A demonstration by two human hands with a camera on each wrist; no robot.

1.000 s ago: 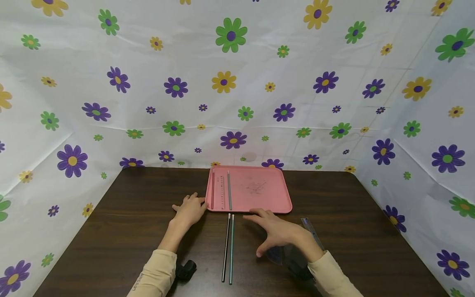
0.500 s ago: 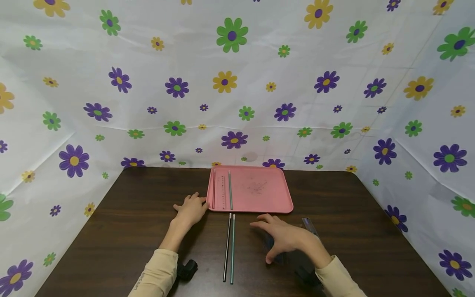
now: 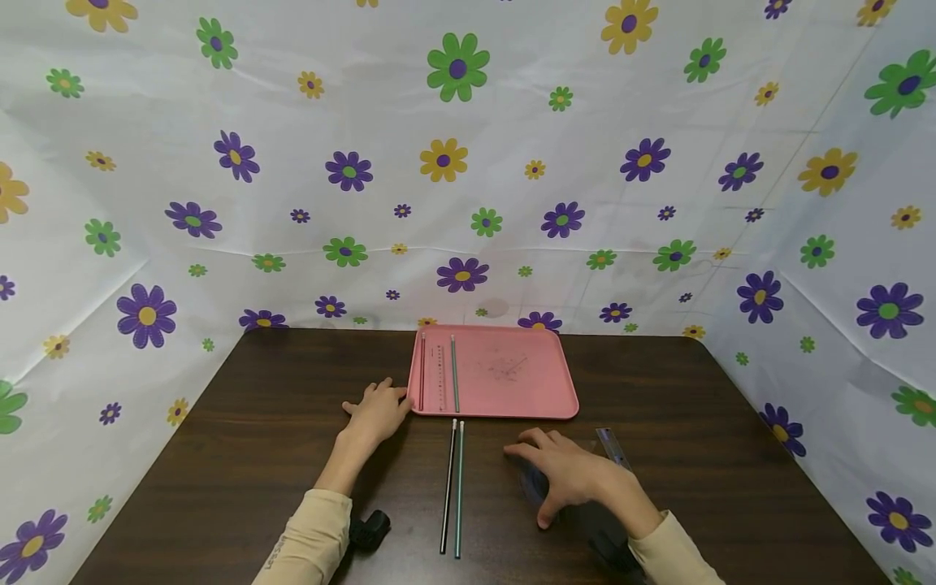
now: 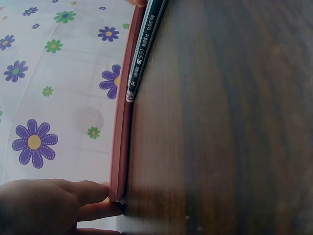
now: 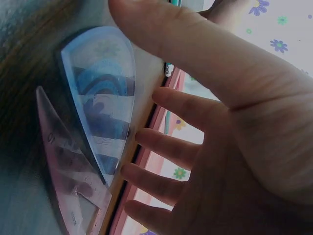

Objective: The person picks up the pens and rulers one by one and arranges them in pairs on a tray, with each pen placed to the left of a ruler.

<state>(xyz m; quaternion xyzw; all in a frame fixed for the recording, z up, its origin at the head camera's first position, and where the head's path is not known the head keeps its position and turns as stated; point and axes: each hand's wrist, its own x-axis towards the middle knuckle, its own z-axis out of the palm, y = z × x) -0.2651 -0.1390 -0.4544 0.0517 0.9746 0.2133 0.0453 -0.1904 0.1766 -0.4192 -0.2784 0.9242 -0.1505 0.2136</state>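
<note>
Rightward and toward the person, the right hand (image 3: 569, 471) has shifted since a second ago, farther from the pink tray (image 3: 537, 374), while the left hand (image 3: 376, 414) stays at the tray's near left corner. The right hand grasps nothing: its fingers are spread, its thumb stands apart. Beneath it, on the table (image 3: 256, 455), lies the protractor (image 5: 102, 115), right of the black pencil (image 3: 448, 487) and short of the tray's near edge. In the right wrist view, its long straight side slants beside the set square (image 5: 61, 161); from above, the hand hides too much to tell how that side runs against the table's edges, or whether they touch. A ruler (image 3: 613, 447) shows past the right side of the hand. Of the two hands, the right is much nearer the protractor; the left's straightened fingers touch the tray's rim, unclenched.
</note>
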